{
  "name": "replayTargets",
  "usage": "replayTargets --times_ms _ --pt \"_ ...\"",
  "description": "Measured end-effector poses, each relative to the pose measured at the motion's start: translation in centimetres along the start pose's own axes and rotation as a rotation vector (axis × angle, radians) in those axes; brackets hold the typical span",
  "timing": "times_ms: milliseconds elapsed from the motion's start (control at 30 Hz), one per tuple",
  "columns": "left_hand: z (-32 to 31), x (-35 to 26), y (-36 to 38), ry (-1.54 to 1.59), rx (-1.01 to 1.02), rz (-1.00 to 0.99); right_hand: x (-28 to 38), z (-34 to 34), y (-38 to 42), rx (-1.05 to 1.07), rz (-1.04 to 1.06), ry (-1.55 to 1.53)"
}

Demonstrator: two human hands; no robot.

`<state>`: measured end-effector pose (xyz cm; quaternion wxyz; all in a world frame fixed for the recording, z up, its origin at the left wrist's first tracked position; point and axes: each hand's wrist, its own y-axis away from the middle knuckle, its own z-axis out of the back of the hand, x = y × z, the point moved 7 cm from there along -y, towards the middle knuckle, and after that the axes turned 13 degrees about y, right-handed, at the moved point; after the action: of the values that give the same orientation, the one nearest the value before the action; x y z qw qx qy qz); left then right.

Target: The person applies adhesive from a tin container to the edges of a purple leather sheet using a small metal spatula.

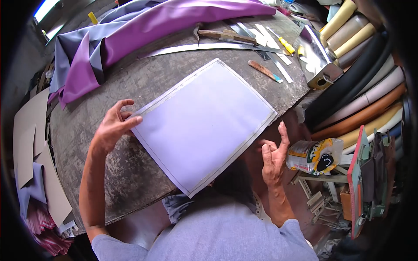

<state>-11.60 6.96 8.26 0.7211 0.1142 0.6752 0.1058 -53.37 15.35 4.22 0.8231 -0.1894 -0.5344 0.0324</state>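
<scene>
A pale lavender rectangular sheet (204,126), with lines drawn along its borders, lies at an angle over the worktable, its near corner reaching past the front edge toward my body. My left hand (116,124) grips the sheet's left corner, thumb on top and some fingers hidden beneath. Off the sheet's right side, my right hand (274,158) is raised with its fingers apart and nothing in it. A wooden-handled knife (264,71) with a blue end rests beyond the sheet's far right edge.
Purple and grey-blue material (174,21) drapes across the table's back. A hammer (226,35), a long metal ruler (191,50) and a yellow-handled screwdriver (285,45) lie behind the sheet. Rolls of material (370,98) are stacked at right, above a plastic bag (315,155). Cardboard pieces (30,130) stand at left.
</scene>
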Motion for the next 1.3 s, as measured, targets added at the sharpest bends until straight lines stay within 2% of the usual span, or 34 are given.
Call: replayTargets --times_ms 67,100,267,333,367,400,467,567,667,733,867,967,1033,1133,1300 --pt "0.4 -1.2 -2.8 -0.205 0.088 0.042 1.6 -1.4 0.1 0.054 -0.039 -0.162" --pt "0.1 -1.1 -4.9 -0.257 0.202 0.016 2.1 -1.7 -0.1 0.065 -0.055 -0.198" --pt "-9.2 -4.3 -13.5 -0.397 0.458 -0.060 1.9 -1.8 -0.4 0.050 -0.043 -0.213" --pt "-13.7 -5.7 -16.4 -0.584 0.490 -0.171 2.4 -1.6 -0.4 0.021 -0.075 -0.290" --pt "-15.6 -6.2 -17.2 -0.580 0.503 -0.204 2.6 -1.4 -0.5 0.005 -0.093 -0.329" --pt "-17.1 -7.3 -17.2 -0.659 0.448 -0.269 2.9 -1.1 -0.8 -0.006 -0.064 -0.318" --pt "-18.9 -6.6 -17.3 -0.572 0.559 -0.103 3.3 -0.8 -1.3 -0.024 -0.010 -0.301" --pt "-18.1 -6.3 -17.6 -0.387 0.404 -0.171 3.2 -0.7 -2.8 -0.024 0.078 -0.276" --pt "-13.6 -5.4 -19.0 0.214 0.215 -0.137 3.6 -1.4 -5.6 0.072 0.038 -0.372" --pt "-9.9 -5.3 -18.1 0.351 0.079 -0.163 3.2 -2.2 -7.8 0.190 0.023 -0.308" --pt "-4.2 -2.3 -14.9 0.254 -0.208 -0.183 1.5 -3.0 -10.8 0.290 0.044 -0.118" --pt "-3.0 -0.7 -12.8 0.165 -0.221 -0.239 0.0 -2.6 -11.2 0.328 -0.110 -0.191" --pt "-3.0 -0.9 -11.6 0.041 -0.228 -0.314 0.3 -2.0 -11.0 0.306 -0.115 -0.182" --pt "-4.0 -0.5 -10.5 0.046 -0.254 -0.257 -0.5 -1.2 -10.4 0.223 -0.019 -0.051" --pt "-6.1 0.2 -8.5 0.149 -0.276 -0.399 -0.7 2.1 -10.0 0.123 -0.148 -0.138"
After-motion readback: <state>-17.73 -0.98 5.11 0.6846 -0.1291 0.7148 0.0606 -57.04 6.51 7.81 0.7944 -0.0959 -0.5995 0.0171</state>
